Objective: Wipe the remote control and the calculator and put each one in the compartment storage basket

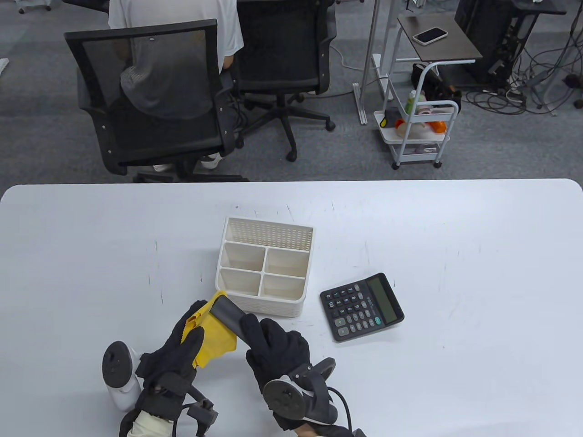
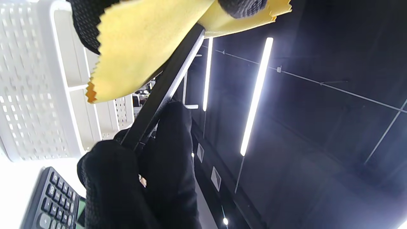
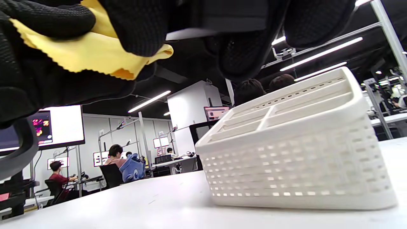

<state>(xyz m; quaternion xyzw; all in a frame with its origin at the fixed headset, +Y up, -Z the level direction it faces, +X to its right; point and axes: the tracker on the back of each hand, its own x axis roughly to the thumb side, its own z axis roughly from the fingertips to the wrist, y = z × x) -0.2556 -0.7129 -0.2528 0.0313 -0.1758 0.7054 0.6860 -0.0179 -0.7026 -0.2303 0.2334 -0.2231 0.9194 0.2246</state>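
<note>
the white table (image 1: 455, 236) bears the compartment storage basket (image 1: 264, 266), all its compartments bare, so nothing is stored yet. the calculator (image 1: 362, 307) lies flat just right of it, apparently unwiped, display to the far right. the right hand (image 1: 278, 348) grips the remote control (image 1: 227, 314), lifted near the basket's near-left corner, long axis running near-right to far-left. the left hand (image 1: 180, 348) pinches the yellow cloth (image 1: 214, 334) against it, mid-wipe.

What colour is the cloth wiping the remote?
Yellow, with a zigzag-cut edge; the cloth shows best in the left wrist view.
</note>
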